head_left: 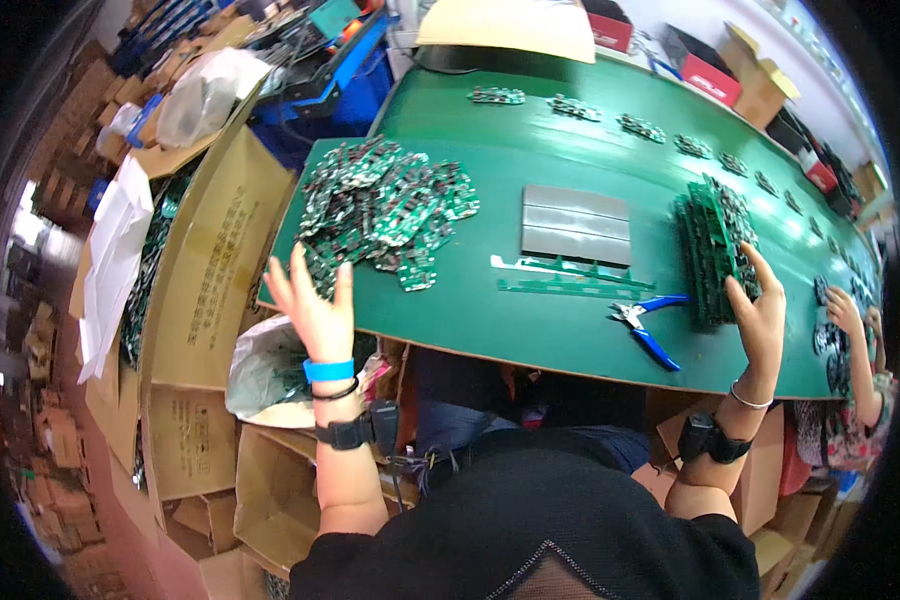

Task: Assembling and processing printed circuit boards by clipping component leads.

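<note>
My left hand (315,305) is open with fingers spread, at the near edge of a heap of small green circuit boards (380,205). My right hand (762,310) is at the right side of an upright stack of green circuit board panels (710,255). Its thumb and index finger are apart, close to or touching the stack; nothing shows held between them. Between my hands lies a grey block with parallel grooves (576,226), with thin green board strips (575,285) along its near side. Blue-handled cutters (652,325) lie opened in front of the stack.
Small clusters of boards (575,107) form a row along the far side of the green table (450,320). Cardboard boxes (205,300) and a white plastic bag (265,375) stand at the left. Another person's hand (845,312) works at the far right.
</note>
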The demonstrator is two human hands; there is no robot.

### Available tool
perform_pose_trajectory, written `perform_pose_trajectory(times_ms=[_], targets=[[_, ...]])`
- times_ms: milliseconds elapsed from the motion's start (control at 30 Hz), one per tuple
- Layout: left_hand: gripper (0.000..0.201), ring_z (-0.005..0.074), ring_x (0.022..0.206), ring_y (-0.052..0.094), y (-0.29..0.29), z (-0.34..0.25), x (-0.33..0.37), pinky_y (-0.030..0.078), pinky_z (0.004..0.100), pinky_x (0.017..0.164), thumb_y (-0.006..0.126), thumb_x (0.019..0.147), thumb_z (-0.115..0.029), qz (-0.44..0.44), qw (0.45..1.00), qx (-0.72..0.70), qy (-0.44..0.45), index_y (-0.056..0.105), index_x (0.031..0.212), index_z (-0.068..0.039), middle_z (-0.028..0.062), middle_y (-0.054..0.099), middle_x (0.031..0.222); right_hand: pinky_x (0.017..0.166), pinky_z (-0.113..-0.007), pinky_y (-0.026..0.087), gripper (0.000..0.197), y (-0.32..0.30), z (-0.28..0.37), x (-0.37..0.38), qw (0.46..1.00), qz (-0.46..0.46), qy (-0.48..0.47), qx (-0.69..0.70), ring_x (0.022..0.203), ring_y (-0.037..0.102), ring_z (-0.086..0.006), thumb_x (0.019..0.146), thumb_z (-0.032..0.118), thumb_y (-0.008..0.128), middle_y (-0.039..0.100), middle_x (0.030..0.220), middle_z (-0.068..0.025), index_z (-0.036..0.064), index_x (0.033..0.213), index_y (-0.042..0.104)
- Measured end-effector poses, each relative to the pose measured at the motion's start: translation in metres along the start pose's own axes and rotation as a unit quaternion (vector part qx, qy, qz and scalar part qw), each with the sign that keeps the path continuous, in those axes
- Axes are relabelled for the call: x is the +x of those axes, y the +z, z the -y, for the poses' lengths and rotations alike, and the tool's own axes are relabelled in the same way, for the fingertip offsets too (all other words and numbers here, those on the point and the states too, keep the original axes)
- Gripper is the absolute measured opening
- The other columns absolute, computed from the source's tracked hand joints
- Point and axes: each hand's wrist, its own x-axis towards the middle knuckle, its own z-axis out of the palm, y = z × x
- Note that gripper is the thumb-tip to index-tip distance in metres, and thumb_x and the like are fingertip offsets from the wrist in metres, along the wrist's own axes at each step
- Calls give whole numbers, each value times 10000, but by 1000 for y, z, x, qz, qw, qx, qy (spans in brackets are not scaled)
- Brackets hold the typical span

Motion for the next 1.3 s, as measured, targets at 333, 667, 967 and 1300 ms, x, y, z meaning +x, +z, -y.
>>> perform_pose_trajectory(times_ms=[333, 667, 967, 1300], targets=[[274, 188, 1037, 506, -16, -92, -5, 466, 310, 825, 583, 828, -16, 58, 918, -391, -13, 558, 1101, -13, 110, 432, 1199, 784, -303, 466, 286, -35, 2, 0, 966, -201, -23, -163, 879, 624, -234, 912, 112, 494, 627, 1044, -165, 21, 1172, 567], [628, 282, 1245, 379, 16, -188, -35, 361, 453, 1003, 548, 901, -277, 403, 331, -831, -191, 210, 1401, -106, 158, 387, 1341, 636, -187, 393, 243, 25, 95, -41, 934, 19, 1, 357, 688, 467, -44, 918, 151, 506, 657, 955, -54, 20, 1098, 604], [518, 356, 1191, 446, 9, -118, -18, 355, 529, 998, 285, 961, -384, 377, 342, -766, -392, 348, 1348, -46, 175, 431, 1333, 1044, -388, 298, 885, 52, 36, -65, 981, 162, -101, -43, 1228, 356, -370, 624, 215, 774, 398, 1311, -203, -6, 1348, 317], [609, 398, 1130, 485, 1, -113, -32, 387, 589, 939, 264, 942, -504, 375, 269, -779, -424, 345, 1351, -61, 209, 453, 1296, 947, -423, 311, 617, 63, 29, -82, 982, 102, -121, -105, 1044, 432, -311, 657, 281, 735, 451, 1091, -129, 26, 1172, 512]])
